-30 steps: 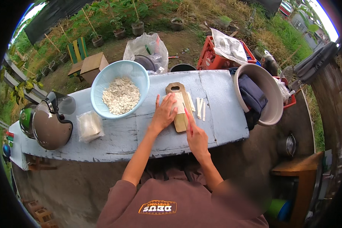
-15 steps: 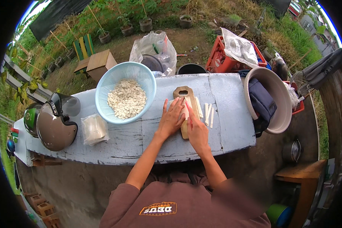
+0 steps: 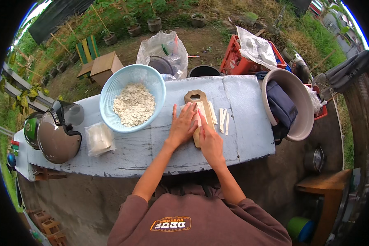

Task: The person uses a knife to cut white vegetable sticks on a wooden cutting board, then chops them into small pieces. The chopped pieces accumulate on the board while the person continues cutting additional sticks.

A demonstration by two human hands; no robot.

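A wooden cutting board (image 3: 191, 96) with a handle slot lies on the table, under both my hands. My left hand (image 3: 182, 128) presses down on a pale piece on the board, fingers stretched out. Closed around a slim knife with a pinkish-red part (image 3: 199, 119), my right hand (image 3: 211, 144) works just beside the left fingertips; much of the knife is hidden by the fingers. Along the board's right edge lie several narrow off-white strips (image 3: 222, 119). To the left stands a light-blue basket (image 3: 161, 98) holding many small whitish chips (image 3: 134, 105).
A clear plastic packet (image 3: 99, 139) and two helmets (image 3: 60, 137) sit on the left of the pale blue table (image 3: 168, 160). At the right edge is a beige basin (image 3: 303, 127) with a dark bag. Behind are a red crate (image 3: 229, 57) and a clear bag of bottles (image 3: 180, 51).
My right hand has drawn slightly toward me along the board with the knife. The left hand stays pressed on the pale piece. The whole view has shifted a little.
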